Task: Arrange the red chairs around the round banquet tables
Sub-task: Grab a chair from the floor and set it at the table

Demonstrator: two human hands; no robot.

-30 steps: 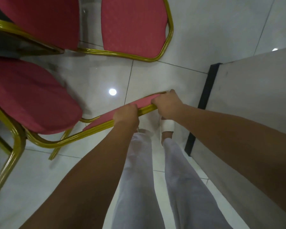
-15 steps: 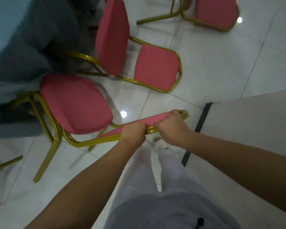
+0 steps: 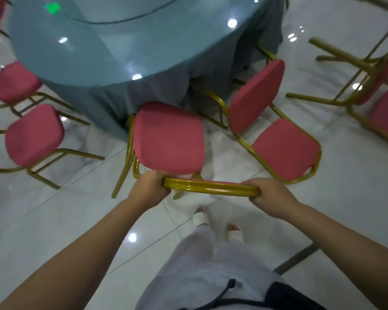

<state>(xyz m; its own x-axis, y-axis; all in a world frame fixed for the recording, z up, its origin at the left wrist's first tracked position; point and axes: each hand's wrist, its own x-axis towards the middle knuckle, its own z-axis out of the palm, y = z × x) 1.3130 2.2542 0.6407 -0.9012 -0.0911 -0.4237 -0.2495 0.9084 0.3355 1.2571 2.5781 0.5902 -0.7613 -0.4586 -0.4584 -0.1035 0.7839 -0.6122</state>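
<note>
Head view showed you gripping the red chair (image 3: 168, 139) by its gold back rail (image 3: 211, 186), which ran left to right across your front, while the seat pointed away from you toward the round surface (image 3: 94, 54). Your left hand (image 3: 151, 186) clenched one end of the rail and your right hand (image 3: 271, 194) the other, fingers (image 3: 158, 176) curled tightly round the tube. The seat's far edge sat at the grey-blue tablecloth (image 3: 166, 88) hanging below the glossy glass top. A neighbouring chair (image 3: 285, 148) with the same padded, rounded red cushions and shiny tubular frame stood just beside on the right, its backrest nearest the cloth, on pale polished floor tiles (image 3: 323, 220).
</note>
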